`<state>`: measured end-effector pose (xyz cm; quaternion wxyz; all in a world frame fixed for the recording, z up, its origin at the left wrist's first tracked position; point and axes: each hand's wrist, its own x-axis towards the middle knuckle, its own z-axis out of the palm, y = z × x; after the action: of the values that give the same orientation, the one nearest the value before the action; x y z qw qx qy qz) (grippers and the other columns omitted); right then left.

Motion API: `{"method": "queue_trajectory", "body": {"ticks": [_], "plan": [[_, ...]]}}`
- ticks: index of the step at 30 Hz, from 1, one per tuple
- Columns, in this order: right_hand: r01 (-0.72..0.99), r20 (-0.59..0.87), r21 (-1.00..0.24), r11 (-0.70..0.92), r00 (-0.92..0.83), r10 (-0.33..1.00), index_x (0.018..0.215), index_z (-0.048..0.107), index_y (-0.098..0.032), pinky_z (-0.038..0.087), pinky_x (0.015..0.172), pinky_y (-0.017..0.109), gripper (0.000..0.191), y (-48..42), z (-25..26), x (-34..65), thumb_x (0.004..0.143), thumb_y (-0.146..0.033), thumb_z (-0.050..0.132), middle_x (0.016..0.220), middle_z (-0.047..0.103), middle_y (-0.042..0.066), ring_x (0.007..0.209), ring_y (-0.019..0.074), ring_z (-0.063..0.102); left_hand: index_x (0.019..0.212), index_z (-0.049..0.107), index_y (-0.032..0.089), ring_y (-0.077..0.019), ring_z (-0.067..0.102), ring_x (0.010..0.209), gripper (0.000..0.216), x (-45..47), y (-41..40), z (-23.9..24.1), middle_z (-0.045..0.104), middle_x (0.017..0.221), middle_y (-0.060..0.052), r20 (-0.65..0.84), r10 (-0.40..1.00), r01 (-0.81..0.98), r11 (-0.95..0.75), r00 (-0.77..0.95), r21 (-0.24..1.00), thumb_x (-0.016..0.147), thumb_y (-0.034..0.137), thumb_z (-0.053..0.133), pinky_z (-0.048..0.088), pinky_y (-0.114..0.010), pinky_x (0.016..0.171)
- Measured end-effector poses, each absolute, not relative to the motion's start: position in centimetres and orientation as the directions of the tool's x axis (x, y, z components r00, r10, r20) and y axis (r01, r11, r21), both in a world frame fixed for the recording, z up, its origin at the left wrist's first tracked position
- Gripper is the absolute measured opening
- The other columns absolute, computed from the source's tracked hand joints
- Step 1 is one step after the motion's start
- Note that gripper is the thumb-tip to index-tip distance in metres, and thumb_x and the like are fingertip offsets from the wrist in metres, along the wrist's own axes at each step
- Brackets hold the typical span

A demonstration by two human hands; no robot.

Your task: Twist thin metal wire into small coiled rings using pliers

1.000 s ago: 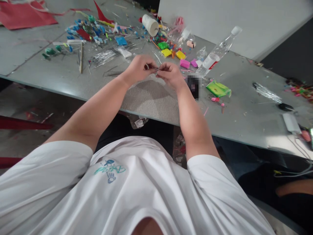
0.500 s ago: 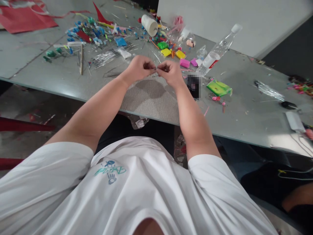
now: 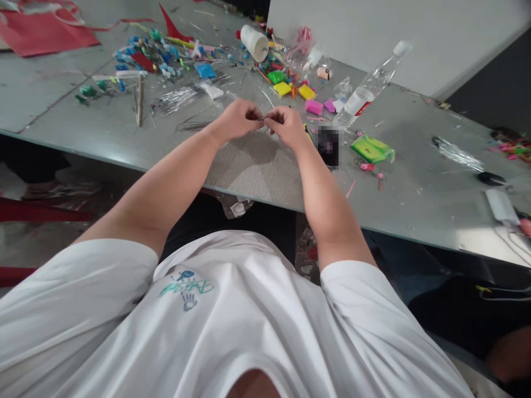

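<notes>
Over the grey table [image 3: 244,171], my left hand [image 3: 240,119] and my right hand [image 3: 286,126] meet fingertip to fingertip. Both are closed in a pinch on a small, thin, dark piece between them, too small to name. Left of my left hand lies a bundle of thin metal wires [image 3: 178,99], with a small white packet [image 3: 211,89] beside it. Beyond my right hand are a pink clay packet [image 3: 314,106] and yellow clay packets [image 3: 306,92]. A dark, pixelated object [image 3: 328,146] lies right of my right wrist.
A clear plastic bottle [image 3: 371,88] stands to the right, near a green packet [image 3: 373,149]. A white tub [image 3: 254,43] lies on its side at the back. Blue and green clay bits [image 3: 166,61] spread at back left, near a wooden stick [image 3: 139,102]. Wrapped wires [image 3: 458,153] lie far right.
Both hands have moved slightly toward me, still pinched together. A person's leg and shoe have come into view under the table at the left.
</notes>
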<state>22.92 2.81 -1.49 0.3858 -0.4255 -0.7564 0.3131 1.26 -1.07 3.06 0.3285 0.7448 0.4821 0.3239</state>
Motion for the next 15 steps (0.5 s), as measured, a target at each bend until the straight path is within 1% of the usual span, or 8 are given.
{"method": "queue_trajectory", "body": {"ticks": [2,6,10,12,15], "plan": [[0.404,0.335,-0.792,0.458,-0.339,0.879,0.092,0.067,-0.027,0.069,0.083,0.038,0.041,2.8,-1.7,22.8,0.100,-0.061,0.089,0.081,0.069,0.000,0.077,0.0194,0.073,0.075,0.065,0.024,-0.0182,0.054,0.074,0.018,1.4,-1.1,3.1,0.058,0.067,0.000,0.159,0.932,0.528,-0.319,0.325,0.787,0.089,0.019,0.076,0.038,-0.035,0.072],[0.404,0.349,-0.783,0.473,-0.344,0.872,0.091,0.066,-0.027,0.071,0.086,0.043,0.042,2.6,-1.9,22.6,0.103,-0.063,0.085,0.074,0.066,-0.001,0.072,0.0205,0.072,0.072,0.062,0.025,-0.0186,0.052,0.071,0.023,1.6,-0.7,2.9,0.053,0.063,0.002,0.166,0.932,0.544,-0.325,0.321,0.774,0.089,0.017,0.075,0.037,-0.035,0.071],[0.426,0.343,-0.769,0.476,-0.353,0.870,0.093,0.065,-0.028,0.071,0.091,0.046,0.045,2.4,-1.7,22.5,0.102,-0.067,0.085,0.074,0.066,-0.001,0.076,0.0225,0.075,0.069,0.059,0.025,-0.0181,0.049,0.069,0.026,1.7,-0.5,2.5,0.048,0.061,0.002,0.157,0.934,0.552,-0.320,0.322,0.770,0.088,0.015,0.074,0.034,-0.035,0.069],[0.446,0.348,-0.753,0.484,-0.354,0.868,0.095,0.065,-0.028,0.071,0.093,0.047,0.044,2.3,-1.6,22.4,0.102,-0.067,0.085,0.077,0.068,0.000,0.079,0.0236,0.076,0.069,0.059,0.025,-0.0181,0.050,0.070,0.025,1.6,-0.4,2.3,0.048,0.062,0.002,0.159,0.931,0.552,-0.326,0.329,0.767,0.086,0.014,0.075,0.033,-0.035,0.068],[0.491,0.359,-0.721,0.490,-0.340,0.869,0.096,0.064,-0.029,0.071,0.096,0.049,0.042,1.9,-1.3,22.3,0.103,-0.064,0.084,0.084,0.073,0.003,0.084,0.0258,0.078,0.074,0.062,0.024,-0.0187,0.056,0.073,0.021,1.6,-0.3,2.1,0.054,0.065,0.001,0.164,0.933,0.532,-0.321,0.321,0.784,0.086,0.015,0.077,0.037,-0.033,0.070]]}}
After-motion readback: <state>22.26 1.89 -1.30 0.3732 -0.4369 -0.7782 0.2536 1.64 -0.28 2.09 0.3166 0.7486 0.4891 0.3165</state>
